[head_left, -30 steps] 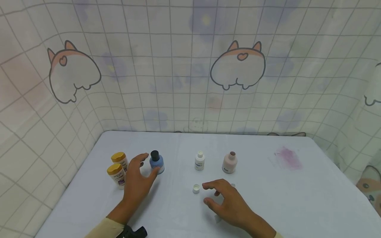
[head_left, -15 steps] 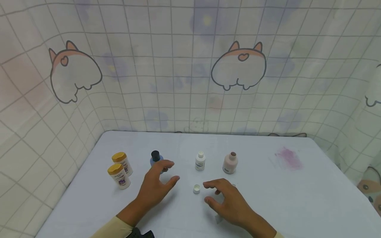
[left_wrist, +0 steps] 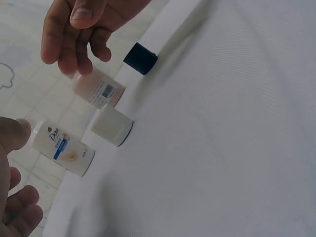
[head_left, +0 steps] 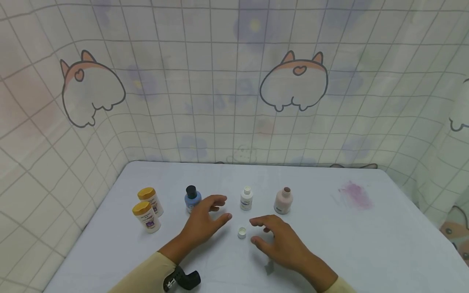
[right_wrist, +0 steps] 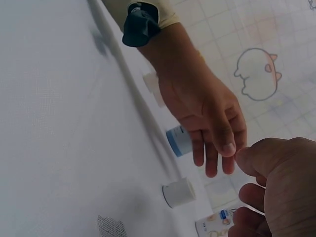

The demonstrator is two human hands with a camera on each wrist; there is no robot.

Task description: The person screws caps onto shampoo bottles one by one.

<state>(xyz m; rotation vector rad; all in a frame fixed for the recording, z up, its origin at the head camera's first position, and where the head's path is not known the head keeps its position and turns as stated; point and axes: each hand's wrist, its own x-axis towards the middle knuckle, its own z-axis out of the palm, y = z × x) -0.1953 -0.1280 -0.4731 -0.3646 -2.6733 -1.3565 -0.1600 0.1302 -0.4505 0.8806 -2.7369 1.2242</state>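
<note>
A loose white cap [head_left: 241,232] lies on a pale blue table [head_left: 366,244]; it serves here as the landmark. Just right of the cap, the right hand [head_left: 282,242] hovers with fingers loosely spread, holding nothing. Just left of it, the left hand [head_left: 205,219] reaches forward, fingers relaxed and apart, also holding nothing. Directly behind the cap stands a small uncapped white Dove bottle [head_left: 246,198]. Behind and right of the cap is an open pink bottle [head_left: 283,200]. Behind and left is a blue bottle with a black cap [head_left: 192,197], and farther left two yellow-capped bottles [head_left: 147,209] stand together.
</note>
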